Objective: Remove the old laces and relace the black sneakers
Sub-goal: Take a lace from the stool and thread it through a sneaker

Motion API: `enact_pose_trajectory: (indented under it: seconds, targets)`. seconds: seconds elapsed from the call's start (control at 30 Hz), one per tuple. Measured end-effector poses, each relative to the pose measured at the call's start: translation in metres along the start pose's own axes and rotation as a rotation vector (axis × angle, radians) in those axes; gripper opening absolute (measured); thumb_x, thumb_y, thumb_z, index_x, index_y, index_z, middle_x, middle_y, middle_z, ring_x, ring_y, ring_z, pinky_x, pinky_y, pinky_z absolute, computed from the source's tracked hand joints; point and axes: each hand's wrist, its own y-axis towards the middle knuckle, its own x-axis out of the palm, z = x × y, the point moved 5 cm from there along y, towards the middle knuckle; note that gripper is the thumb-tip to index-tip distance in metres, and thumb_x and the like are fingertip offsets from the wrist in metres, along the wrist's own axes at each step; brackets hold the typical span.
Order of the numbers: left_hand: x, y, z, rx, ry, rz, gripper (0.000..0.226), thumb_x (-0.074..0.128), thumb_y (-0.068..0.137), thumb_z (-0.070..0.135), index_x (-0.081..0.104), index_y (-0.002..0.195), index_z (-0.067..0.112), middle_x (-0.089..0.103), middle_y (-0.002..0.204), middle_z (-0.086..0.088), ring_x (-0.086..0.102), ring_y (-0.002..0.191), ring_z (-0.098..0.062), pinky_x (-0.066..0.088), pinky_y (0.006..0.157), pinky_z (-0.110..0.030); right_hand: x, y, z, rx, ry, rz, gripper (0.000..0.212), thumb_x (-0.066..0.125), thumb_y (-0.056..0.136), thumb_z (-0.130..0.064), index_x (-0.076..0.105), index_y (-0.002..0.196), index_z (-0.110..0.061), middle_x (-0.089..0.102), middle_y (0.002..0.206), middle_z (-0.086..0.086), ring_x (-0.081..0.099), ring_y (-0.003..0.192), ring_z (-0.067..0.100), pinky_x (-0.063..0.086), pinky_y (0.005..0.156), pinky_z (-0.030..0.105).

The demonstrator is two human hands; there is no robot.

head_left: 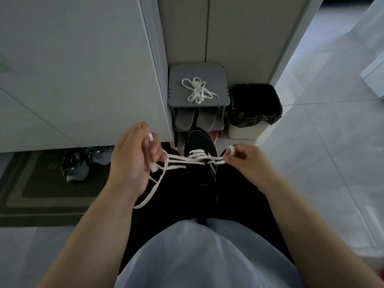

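Observation:
A black sneaker [200, 142] with white side stripes rests between my knees, toe pointing away from me. A white lace [182, 160] runs through its upper eyelets and stretches out to both sides. My left hand [133, 161] grips a loop of that lace on the left, and a loose end [148, 196] trails down over my black trousers. On the right, my right hand [242, 157] pinches another loop of the same lace. A second white lace [197, 90] lies bunched up on the grey shoe rack top [178, 75] ahead.
Grey slippers [195, 120] sit inside the rack. A lined waste bin [254, 110] stands to its right. At left, a white cabinet door [83, 69] hangs over grey sneakers [79, 163] on a dark doormat [31, 194]. Light floor tiles [322, 142] spread to the right.

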Motion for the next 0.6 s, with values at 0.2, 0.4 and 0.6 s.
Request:
enact_pose_trajectory:
  seconds: [0.2, 0.4, 0.6]
  targets:
    - [0.01, 0.008, -0.05, 0.032, 1.091, -0.24, 0.02, 0.054, 0.091, 0.03, 0.049, 0.11, 0.031, 0.053, 0.079, 0.002, 0.054, 0.072, -0.014, 0.04, 0.062, -0.023, 0.003, -0.006, -0.013, 0.002, 0.327, -0.16, 0.031, 0.063, 0.087, -0.026, 0.06, 0.057, -0.019, 0.061, 0.059, -0.003, 0.067, 0.077, 0.018, 0.046, 0.079, 0.026]
    - [0.024, 0.02, -0.093, 0.189, 1.482, -0.304, 0.028, 0.061, 0.086, 0.034, 0.063, 0.113, 0.025, 0.043, 0.107, 0.002, 0.042, 0.107, -0.017, 0.037, 0.093, -0.026, -0.01, -0.012, -0.014, -0.03, 0.093, -0.188, 0.012, 0.059, 0.091, -0.022, 0.066, 0.082, -0.017, 0.069, 0.062, -0.001, 0.069, 0.079, 0.01, 0.046, 0.082, 0.024]
    - [0.023, 0.015, -0.078, 0.325, 1.225, -0.217, 0.005, 0.066, 0.083, 0.026, 0.07, 0.082, 0.022, 0.045, 0.089, 0.014, 0.042, 0.095, -0.009, 0.037, 0.093, -0.033, -0.008, -0.003, 0.001, -0.018, -0.034, -0.032, 0.011, 0.062, 0.087, -0.029, 0.067, 0.079, -0.023, 0.07, 0.076, 0.003, 0.061, 0.07, 0.017, 0.046, 0.07, 0.03]
